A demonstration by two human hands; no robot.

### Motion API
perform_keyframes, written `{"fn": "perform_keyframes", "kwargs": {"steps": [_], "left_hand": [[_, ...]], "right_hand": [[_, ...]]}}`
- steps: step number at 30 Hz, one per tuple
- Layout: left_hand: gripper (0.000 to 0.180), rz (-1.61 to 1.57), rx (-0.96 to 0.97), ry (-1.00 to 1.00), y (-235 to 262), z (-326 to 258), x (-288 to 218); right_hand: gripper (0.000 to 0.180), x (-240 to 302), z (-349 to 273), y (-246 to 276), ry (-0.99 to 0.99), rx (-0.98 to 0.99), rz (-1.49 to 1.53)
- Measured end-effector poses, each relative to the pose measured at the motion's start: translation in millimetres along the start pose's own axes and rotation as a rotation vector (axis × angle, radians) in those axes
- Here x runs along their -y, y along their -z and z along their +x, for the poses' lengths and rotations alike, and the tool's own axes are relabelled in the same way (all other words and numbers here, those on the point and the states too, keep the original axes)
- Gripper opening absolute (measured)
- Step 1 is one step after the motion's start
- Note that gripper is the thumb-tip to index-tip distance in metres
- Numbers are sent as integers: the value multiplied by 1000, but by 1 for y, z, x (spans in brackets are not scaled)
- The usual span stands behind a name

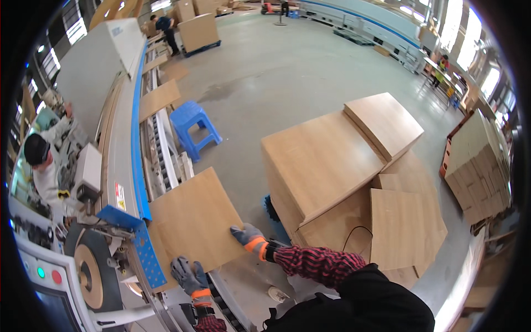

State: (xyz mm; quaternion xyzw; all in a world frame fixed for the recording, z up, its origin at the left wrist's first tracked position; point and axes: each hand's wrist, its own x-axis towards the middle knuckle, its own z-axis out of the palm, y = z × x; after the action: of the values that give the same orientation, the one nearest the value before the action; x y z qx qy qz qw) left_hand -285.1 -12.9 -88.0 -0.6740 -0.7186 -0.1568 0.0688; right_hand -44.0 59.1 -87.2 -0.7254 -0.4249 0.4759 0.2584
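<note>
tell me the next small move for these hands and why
Probably nudge the flat brown wooden board gently left toward the blue perforated plate, using the right hand in its grey and orange glove. That hand is at the board's right side, the similarly gloved left hand is at the near edge, and the board's left side lies alongside the plate.

A woodworking factory hall: a long blue-edged machine (pixel 120 146) and a roller track (pixel 161 145) run at 9 o'clock, a control panel (pixel 48 259) with coloured buttons sits at 8, stacked wood-grain boards (pixel 323 157) at 3, broad grey floor (pixel 260 72) at 12.
</note>
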Motion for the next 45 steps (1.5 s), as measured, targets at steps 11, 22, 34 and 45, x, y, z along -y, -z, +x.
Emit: {"fn": "perform_keyframes", "kwargs": {"steps": [11, 22, 34, 45], "left_hand": [[47, -505, -105, 177, -42, 95, -31], [69, -1098, 279, 65, -123, 242, -318], [36, -1249, 484, 11, -165, 236, -327], [44, -1349, 517, 429, -83, 24, -294]], "right_hand": [[52, -64, 77, 323, 295, -1085, -414], [41, -142, 100, 448, -58, -1250, -686], [49, -152, 97, 446, -17, -1132, -675], [47, -160, 52, 400, 81, -1129, -740]]}}
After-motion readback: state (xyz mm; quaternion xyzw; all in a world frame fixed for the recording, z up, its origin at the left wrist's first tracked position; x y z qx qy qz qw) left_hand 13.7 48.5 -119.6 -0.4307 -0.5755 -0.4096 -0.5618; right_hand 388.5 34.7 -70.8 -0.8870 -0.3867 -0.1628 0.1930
